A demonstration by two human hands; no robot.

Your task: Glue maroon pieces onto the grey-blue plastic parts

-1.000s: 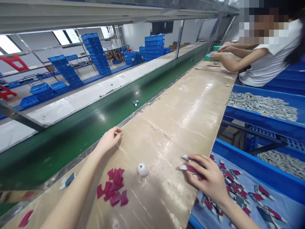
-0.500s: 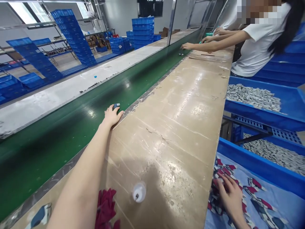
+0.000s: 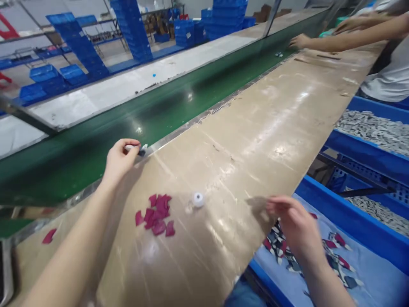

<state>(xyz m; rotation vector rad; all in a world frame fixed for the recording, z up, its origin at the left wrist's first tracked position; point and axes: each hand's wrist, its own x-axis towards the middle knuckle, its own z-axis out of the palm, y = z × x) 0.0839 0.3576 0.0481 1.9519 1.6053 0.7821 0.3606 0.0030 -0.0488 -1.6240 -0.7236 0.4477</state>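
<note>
My left hand (image 3: 121, 160) is closed in a pinch on a small dark and white piece (image 3: 142, 150), over the near edge of the green belt (image 3: 169, 115). Above the table's right edge is my right hand (image 3: 295, 221), its fingers curled together; whether anything is between them is hidden. Below it, a blue tray lined with light cloth holds several red, white and dark pieces (image 3: 338, 262). A loose pile of dark red pieces (image 3: 159, 211) lies on the tan table (image 3: 243, 153), beside a small round white container (image 3: 198, 199). One red piece (image 3: 49, 236) lies apart at the left.
Blue trays of grey-white pieces (image 3: 373, 128) stand at the right. At the upper right, a person's hand (image 3: 300, 41) reaches over the belt near small pieces (image 3: 279, 54). Stacked blue crates (image 3: 228, 19) stand behind the belt.
My left hand has drawn back toward me from the belt with the piece pinched. My right hand has risen from the cloth-lined tray to the table's edge. The view has shifted.
</note>
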